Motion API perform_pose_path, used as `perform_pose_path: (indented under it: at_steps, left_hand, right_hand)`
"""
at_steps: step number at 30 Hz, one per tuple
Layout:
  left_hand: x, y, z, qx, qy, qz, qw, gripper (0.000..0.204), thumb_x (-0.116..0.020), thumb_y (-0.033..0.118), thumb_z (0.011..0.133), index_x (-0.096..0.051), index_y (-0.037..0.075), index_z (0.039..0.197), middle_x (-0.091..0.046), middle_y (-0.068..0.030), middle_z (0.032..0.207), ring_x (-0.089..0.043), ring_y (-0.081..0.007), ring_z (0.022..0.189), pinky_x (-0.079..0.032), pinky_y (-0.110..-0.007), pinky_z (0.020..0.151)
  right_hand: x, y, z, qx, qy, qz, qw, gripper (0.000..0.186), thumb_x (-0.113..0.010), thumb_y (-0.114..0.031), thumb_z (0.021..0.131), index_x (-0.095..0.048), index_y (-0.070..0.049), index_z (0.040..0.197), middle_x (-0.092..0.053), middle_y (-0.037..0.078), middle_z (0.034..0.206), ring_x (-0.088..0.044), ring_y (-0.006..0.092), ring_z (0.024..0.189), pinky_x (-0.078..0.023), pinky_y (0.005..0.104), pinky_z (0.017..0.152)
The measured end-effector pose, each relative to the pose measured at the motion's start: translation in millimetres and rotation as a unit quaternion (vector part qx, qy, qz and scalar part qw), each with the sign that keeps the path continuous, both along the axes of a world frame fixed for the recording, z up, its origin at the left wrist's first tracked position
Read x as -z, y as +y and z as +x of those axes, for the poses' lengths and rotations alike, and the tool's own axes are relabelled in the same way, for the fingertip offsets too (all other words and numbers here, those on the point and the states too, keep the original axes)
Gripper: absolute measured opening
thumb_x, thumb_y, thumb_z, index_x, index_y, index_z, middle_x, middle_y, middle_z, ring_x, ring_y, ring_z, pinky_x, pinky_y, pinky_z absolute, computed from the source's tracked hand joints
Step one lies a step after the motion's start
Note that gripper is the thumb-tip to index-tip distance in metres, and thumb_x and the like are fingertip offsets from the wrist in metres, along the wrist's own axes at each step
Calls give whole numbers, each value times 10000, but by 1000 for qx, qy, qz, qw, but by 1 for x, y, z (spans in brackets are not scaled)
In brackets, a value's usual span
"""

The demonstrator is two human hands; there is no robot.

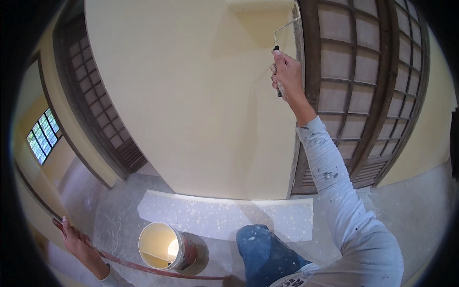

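My right hand is raised high and shut on the handle of a paint roller, whose pale sleeve lies against the cream wall at the top of the view, beside a dark wooden door frame. My left hand is low at the left and grips a reddish-brown rail that runs along the lower edge. A bucket of cream paint stands on the floor between the rail and the wall, below and to the right of my left hand.
Dark latticed wooden doors flank the wall on the right and on the left. A speckled white sheet lies on the grey floor at the wall's foot. My knee in paint-spotted jeans is near the bucket. A small window sits far left.
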State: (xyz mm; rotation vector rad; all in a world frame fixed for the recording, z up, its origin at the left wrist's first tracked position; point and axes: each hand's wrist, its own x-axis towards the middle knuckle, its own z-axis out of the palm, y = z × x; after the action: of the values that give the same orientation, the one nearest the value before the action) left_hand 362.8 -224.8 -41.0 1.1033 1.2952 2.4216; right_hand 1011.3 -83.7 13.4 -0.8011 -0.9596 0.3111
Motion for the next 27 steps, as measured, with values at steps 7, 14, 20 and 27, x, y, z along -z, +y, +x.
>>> perform_pose_path:
  at_steps: [7, 14, 20, 27]
  left_hand:
    - [-5, -15, 8, -8, 16, 4, 1000, 166, -663, 289, 1049, -642, 131, 1005, -323, 94, 654, -286, -3, 514, -217, -226, 468]
    - [-7, -19, -1, -36, 21, 5, 999, 199, -678, 283, 1036, -596, 124, 948, -338, 70, 672, -254, -13, 513, -215, -218, 444]
    - [-5, -19, -7, -33, 36, 0, 999, 170, -663, 262, 1046, -606, 115, 984, -343, 61, 676, -265, -16, 520, -222, -216, 441]
    - [0, -15, -28, -53, 35, -13, 998, 179, -642, 252, 1060, -641, 73, 1069, -330, 49, 679, -258, -27, 532, -231, -217, 456]
  right_hand:
    - [99, 2, 8, 49, -25, -16, 998, 444, -580, -431, 1074, -556, -71, 816, -453, -30, 602, -429, 59, 414, -327, 256, 367]
    - [235, -17, -10, 55, 4, -97, 994, 409, -540, -399, 1093, -570, -56, 874, -421, -53, 625, -400, 41, 491, -319, 251, 426]
    - [315, -44, -26, 41, 42, -164, 985, 357, -512, -313, 1113, -635, 12, 1030, -376, -58, 681, -358, 44, 614, -318, 261, 533]
    - [268, -29, -20, 75, -25, -136, 988, 367, -511, -330, 1114, -638, 9, 1056, -370, -37, 673, -368, 52, 612, -334, 270, 539]
